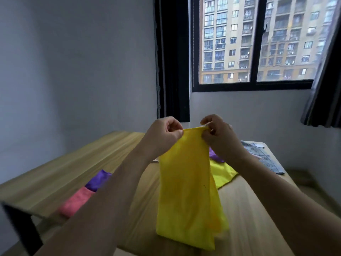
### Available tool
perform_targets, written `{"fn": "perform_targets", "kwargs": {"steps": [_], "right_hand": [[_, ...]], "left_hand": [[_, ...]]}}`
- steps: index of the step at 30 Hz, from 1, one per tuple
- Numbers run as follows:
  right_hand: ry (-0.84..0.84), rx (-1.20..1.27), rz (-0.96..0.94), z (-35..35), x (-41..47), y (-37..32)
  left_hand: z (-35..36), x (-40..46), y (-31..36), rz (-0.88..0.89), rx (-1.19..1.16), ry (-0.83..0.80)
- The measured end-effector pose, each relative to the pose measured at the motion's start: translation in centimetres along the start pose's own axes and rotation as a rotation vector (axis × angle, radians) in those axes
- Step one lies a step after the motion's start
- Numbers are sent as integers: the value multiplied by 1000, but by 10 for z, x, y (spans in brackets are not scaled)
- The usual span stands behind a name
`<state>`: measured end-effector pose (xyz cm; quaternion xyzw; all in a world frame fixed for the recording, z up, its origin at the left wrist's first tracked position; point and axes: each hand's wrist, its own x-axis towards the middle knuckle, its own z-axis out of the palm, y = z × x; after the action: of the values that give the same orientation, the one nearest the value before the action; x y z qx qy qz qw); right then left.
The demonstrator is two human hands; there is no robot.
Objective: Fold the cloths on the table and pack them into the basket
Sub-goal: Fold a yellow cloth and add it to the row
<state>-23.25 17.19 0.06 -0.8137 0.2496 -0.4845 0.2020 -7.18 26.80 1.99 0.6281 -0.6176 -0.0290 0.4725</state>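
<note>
While its top edge is pinched between the left hand point(165, 134) and right hand point(218, 134), a soft, doubled yellow cloth point(186, 182) is held hanging in a long strip above the wooden table point(77, 167), with bare tabletop left at far left.

Soft grey daylight enters through the window point(256, 41) at upper right, leaving the room dim and its walls bluish. Shadows are faint. Wide-angle distortion bends lines near the frame edges. The lower half looks smeared by motion blur.
</note>
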Motion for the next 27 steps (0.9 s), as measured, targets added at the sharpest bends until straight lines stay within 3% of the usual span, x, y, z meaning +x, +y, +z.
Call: {"fn": "perform_targets", "kwargs": {"steps": [3, 7, 10, 12, 16, 20, 24, 27], "right_hand": [[-6, -156, -44, -16, 14, -25], [-29, -379, -161, -35, 21, -49], [-47, -530, -209, -46, 17, -60], [-21, -621, -201, -53, 11, -67], [-8, -663, -63, -57, -2, -82], [48, -395, 130, -64, -14, -110], [15, 189, 313, -75, -28, -138], [-21, 399, 401, -84, -29, -150]], "left_hand": [[-24, -7, 25, 24, 85, -79], [-47, -22, 45, -97, 194, -367], [-55, -36, 54, -119, 336, -467], [-58, -44, 62, -40, 483, -386], [-62, -59, 76, 187, 809, -52], [-72, -75, 94, 362, 967, 220], [-90, -82, 109, 329, 1023, 243], [-103, -79, 117, 308, 976, 261]]}}
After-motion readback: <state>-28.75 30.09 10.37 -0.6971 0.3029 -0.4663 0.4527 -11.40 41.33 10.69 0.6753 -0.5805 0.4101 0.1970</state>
